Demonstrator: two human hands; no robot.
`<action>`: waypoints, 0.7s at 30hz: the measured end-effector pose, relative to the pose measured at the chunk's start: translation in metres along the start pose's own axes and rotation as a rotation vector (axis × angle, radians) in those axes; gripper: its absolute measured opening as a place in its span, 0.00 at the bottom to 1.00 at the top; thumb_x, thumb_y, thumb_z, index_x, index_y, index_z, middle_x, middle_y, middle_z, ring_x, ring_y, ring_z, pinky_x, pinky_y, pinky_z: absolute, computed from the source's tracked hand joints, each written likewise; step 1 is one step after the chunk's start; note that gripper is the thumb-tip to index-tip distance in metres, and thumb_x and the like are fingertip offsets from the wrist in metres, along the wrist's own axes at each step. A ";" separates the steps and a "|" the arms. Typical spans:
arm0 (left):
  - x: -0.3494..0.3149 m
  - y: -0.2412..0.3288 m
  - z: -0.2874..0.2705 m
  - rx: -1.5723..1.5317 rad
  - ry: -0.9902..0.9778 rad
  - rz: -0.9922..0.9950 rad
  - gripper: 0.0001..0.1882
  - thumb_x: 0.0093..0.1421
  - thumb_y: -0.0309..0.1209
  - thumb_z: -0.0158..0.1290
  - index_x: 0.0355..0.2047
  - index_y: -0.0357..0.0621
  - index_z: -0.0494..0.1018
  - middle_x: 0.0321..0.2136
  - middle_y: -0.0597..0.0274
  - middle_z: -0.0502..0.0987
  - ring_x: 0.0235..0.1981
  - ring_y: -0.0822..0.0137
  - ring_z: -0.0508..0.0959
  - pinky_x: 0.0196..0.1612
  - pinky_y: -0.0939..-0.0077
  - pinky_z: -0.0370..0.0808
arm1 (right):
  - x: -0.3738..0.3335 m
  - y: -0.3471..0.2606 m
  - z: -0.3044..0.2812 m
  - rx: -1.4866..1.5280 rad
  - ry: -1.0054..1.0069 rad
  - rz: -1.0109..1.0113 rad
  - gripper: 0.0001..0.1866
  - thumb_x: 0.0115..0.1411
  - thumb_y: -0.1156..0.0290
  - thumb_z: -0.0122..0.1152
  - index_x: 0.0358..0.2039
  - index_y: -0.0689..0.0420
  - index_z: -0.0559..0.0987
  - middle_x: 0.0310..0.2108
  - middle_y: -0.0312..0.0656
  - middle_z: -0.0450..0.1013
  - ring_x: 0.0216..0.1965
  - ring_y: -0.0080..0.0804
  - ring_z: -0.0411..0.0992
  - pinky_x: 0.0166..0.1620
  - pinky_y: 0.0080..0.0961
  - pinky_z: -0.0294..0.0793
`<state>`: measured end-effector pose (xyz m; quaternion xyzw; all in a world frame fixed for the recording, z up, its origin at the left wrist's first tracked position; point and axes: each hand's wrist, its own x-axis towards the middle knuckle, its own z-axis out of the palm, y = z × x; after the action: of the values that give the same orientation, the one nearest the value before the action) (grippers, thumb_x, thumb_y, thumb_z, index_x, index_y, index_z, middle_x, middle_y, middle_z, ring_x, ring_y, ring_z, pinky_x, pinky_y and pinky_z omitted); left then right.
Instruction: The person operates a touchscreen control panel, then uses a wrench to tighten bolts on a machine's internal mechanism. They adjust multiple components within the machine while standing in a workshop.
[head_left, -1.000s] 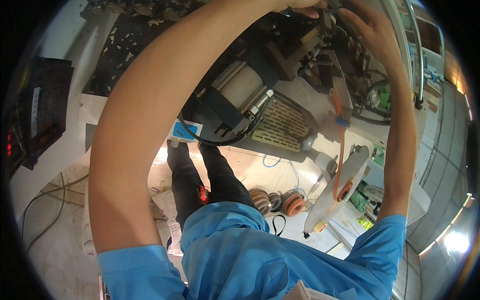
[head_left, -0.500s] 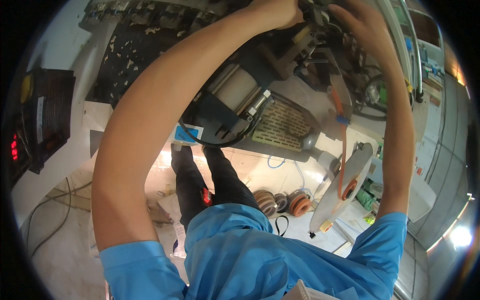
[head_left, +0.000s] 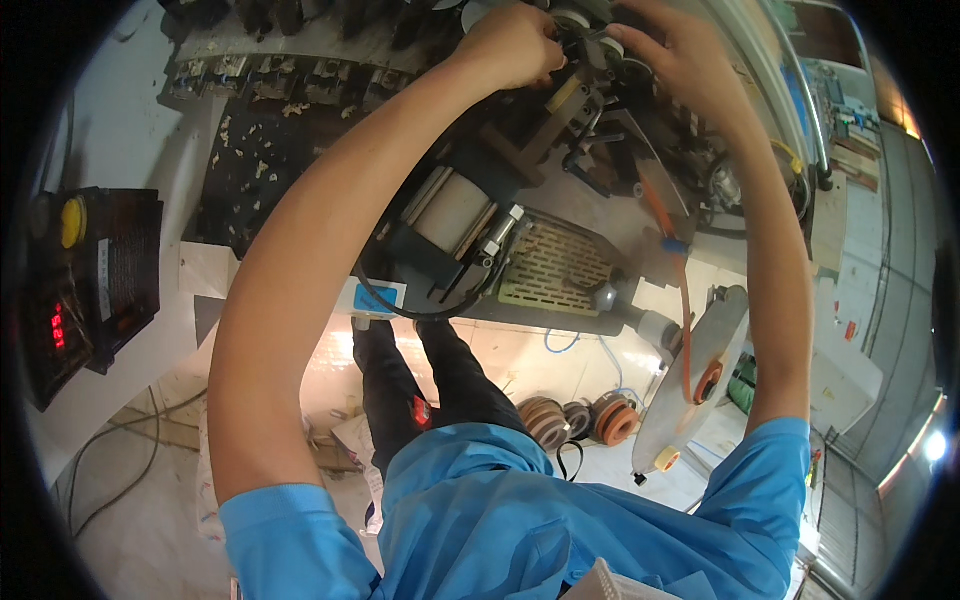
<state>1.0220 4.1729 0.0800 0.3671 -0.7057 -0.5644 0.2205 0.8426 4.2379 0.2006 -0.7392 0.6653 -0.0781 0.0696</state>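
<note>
Both arms reach to the far edge, over the rollers and dark metal parts of a machine. My left hand (head_left: pixel 512 46) has its fingers curled in beside a metal mechanism (head_left: pixel 588 58); what they grip, if anything, is hidden. Across from it, my right hand (head_left: pixel 680 52) has thumb and fingers apart, the thumb tip against or close beside a small pale roller (head_left: pixel 610 45). Another light round roller (head_left: pixel 572 18) sits between the hands. Below them are a yellowish block (head_left: pixel 568 98) and a black crank-like lever (head_left: pixel 582 170).
Nearer lie a wide cylinder (head_left: pixel 452 212) and a slotted plate (head_left: pixel 558 268). An orange strip (head_left: pixel 684 300) runs down to a round reel disc (head_left: pixel 700 410). Coils (head_left: pixel 612 420) stand on the floor. A dark control box (head_left: pixel 125 270) with a red display is at left.
The view has shifted, so the machine's far parts and both hands show more fully. My left fingers now show curled by the mechanism; my right thumb is close to the small roller.
</note>
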 end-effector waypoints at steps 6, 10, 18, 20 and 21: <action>0.007 -0.021 0.014 -0.062 0.013 0.060 0.12 0.67 0.32 0.62 0.44 0.35 0.82 0.32 0.54 0.87 0.34 0.66 0.89 0.37 0.75 0.82 | 0.000 -0.012 -0.008 0.008 -0.051 0.114 0.21 0.65 0.64 0.68 0.52 0.68 0.81 0.40 0.62 0.81 0.38 0.51 0.80 0.43 0.41 0.77; 0.016 -0.028 0.015 -0.185 -0.052 0.019 0.13 0.66 0.32 0.63 0.43 0.33 0.81 0.32 0.53 0.87 0.33 0.67 0.89 0.35 0.74 0.84 | -0.002 -0.008 -0.012 0.116 -0.084 0.220 0.22 0.66 0.64 0.68 0.52 0.68 0.81 0.41 0.58 0.83 0.39 0.48 0.80 0.45 0.39 0.78; 0.018 -0.027 0.012 -0.092 -0.085 0.036 0.11 0.65 0.30 0.62 0.40 0.32 0.82 0.32 0.52 0.87 0.32 0.65 0.89 0.34 0.73 0.84 | 0.001 0.005 -0.010 0.123 -0.081 0.098 0.22 0.66 0.64 0.67 0.54 0.68 0.81 0.43 0.57 0.83 0.43 0.45 0.81 0.49 0.37 0.78; 0.017 -0.027 0.010 -0.111 -0.141 -0.028 0.11 0.64 0.30 0.62 0.40 0.32 0.82 0.32 0.52 0.87 0.33 0.63 0.89 0.36 0.73 0.84 | 0.001 0.003 -0.010 0.140 -0.075 0.157 0.22 0.66 0.64 0.67 0.54 0.68 0.81 0.45 0.58 0.83 0.44 0.48 0.82 0.50 0.38 0.78; 0.018 -0.026 0.011 -0.343 -0.146 -0.007 0.10 0.64 0.29 0.61 0.38 0.32 0.82 0.31 0.52 0.86 0.32 0.63 0.88 0.37 0.73 0.84 | 0.001 0.002 -0.010 0.148 -0.073 0.190 0.22 0.65 0.64 0.67 0.53 0.69 0.81 0.46 0.58 0.83 0.44 0.49 0.82 0.50 0.39 0.78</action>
<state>1.0097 4.1638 0.0504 0.2845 -0.6121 -0.7023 0.2261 0.8390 4.2368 0.2097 -0.6680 0.7218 -0.0930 0.1553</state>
